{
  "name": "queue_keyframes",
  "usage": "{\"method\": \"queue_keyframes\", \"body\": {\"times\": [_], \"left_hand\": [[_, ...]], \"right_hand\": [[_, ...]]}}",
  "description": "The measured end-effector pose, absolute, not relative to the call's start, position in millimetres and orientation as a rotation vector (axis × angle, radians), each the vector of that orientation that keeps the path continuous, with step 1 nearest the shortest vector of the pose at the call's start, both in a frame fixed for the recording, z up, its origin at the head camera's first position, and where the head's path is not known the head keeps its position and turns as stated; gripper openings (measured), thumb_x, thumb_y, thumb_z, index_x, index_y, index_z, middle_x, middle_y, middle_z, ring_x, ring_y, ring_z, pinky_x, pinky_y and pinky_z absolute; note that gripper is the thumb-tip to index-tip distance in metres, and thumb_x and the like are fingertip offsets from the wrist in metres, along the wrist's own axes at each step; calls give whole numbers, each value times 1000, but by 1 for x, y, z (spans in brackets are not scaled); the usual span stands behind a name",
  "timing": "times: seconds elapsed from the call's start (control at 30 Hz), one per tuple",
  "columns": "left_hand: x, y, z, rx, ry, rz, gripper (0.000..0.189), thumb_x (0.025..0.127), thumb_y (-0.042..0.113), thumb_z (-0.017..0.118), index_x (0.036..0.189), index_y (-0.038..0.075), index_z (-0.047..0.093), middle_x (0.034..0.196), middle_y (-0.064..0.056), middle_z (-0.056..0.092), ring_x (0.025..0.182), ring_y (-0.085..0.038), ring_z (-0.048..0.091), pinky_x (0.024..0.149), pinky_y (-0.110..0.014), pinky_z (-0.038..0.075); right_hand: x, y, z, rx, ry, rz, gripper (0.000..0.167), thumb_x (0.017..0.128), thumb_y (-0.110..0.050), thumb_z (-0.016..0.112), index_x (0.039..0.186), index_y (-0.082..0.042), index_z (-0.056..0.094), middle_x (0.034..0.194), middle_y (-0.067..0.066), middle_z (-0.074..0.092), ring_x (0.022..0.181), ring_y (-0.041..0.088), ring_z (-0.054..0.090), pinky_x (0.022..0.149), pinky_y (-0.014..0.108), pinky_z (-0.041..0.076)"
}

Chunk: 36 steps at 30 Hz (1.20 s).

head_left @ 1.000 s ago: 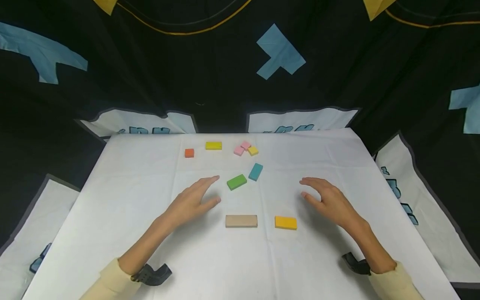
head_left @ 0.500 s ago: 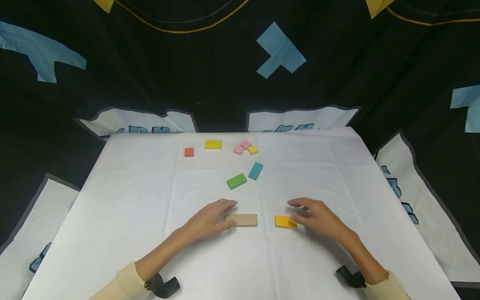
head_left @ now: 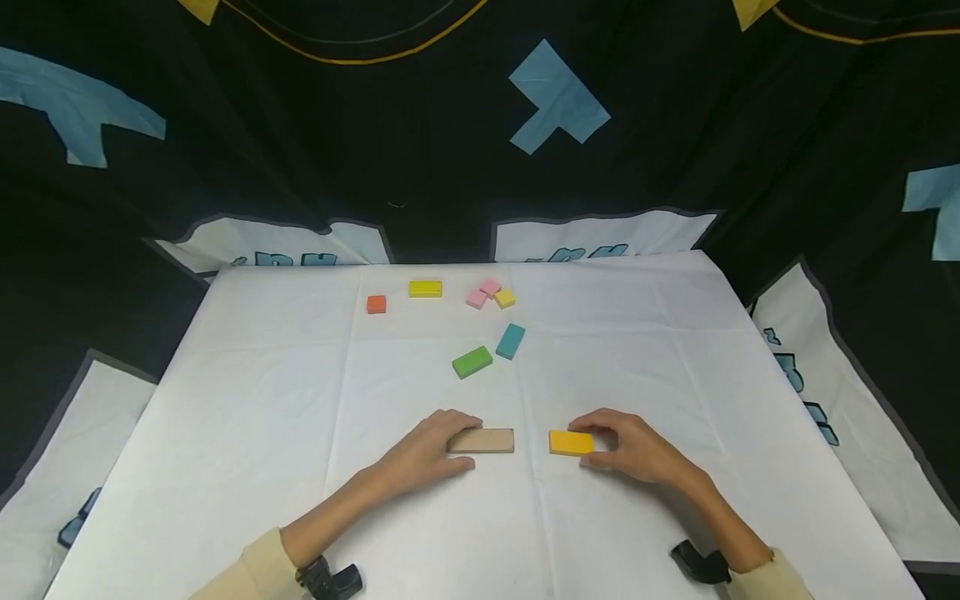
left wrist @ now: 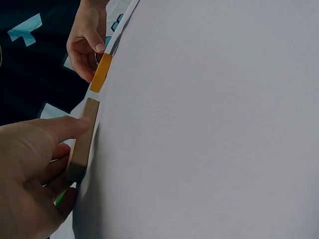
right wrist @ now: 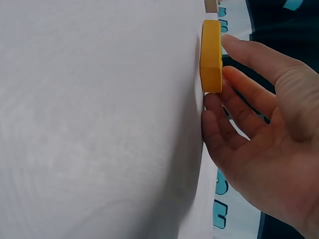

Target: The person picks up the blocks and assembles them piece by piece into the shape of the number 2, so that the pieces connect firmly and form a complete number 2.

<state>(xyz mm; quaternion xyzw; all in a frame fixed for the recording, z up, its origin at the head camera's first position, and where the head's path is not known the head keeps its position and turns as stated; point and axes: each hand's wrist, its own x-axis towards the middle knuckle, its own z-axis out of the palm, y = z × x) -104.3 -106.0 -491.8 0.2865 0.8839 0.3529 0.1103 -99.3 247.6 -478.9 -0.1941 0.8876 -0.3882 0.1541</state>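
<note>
– both the left hand (head_left: 432, 444) and the right hand (head_left: 630, 446) reach in from the near side. what does each one have?

– the left hand curls round the left end of a long beige block (head_left: 487, 442), its thumb along the near edge and its fingers at the far edge. how firmly it holds, i cannot tell.

– and the right?

– it grips the right end of a shorter orange-yellow block (head_left: 566, 442), thumb on the near side, fingers on the far side.

– where are those two blocks?

– flat on a white-covered counter (head_left: 225, 400), near its middle, in a left-to-right row with a gap between them. the beige one is on the left.

– what lies beyond them?

– a green block (head_left: 472, 362) and a teal block (head_left: 510, 342), both slanted, near each other but apart. towards the far edge, from left to right: a red-orange block (head_left: 377, 305), a yellow block (head_left: 425, 289), then two pink blocks (head_left: 477, 299) clustered with a small yellow block (head_left: 505, 298).

– anything else?

– pale yellow sleeves (head_left: 255, 575), a black device (head_left: 699, 562) at each wrist, and, on the far side, a dark cloth (head_left: 450, 150) bearing light blue patches (head_left: 558, 96).
</note>
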Motion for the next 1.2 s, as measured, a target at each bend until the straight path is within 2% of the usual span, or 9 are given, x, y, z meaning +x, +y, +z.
{"method": "queue_keyframes", "body": {"times": [0.3,0.43,0.57,1.2], "left_hand": [[-111,-105,-498,920,2595,1094,41,87,11,78,125,5,66,115,-1,63,100,-15,55,88,-36,47],[-113,-104,-498,879,2586,1101,37,88,12,77,123,8,68,114,1,63,99,-13,55,87,-35,47],[-114,-105,-499,864,2581,1103,36,88,13,76,123,8,69,114,1,63,98,-13,55,86,-34,47],[-137,-104,-496,891,2616,1168,36,89,10,75,124,5,68,116,-3,63,101,-16,56,87,-35,48]], "right_hand": [[-104,251,-486,-569,2515,-1151,36,84,-17,81,118,-20,72,116,-11,67,112,17,58,101,41,43],[-105,251,-487,-561,2516,-1143,35,84,-19,82,117,-20,73,116,-9,68,113,19,58,101,45,43],[-106,251,-486,-567,2514,-1137,34,85,-19,81,117,-19,73,117,-6,68,113,22,58,100,48,42],[-105,250,-483,-562,2501,-1141,33,85,-17,81,117,-19,72,117,-5,68,112,21,58,101,46,43]]}}
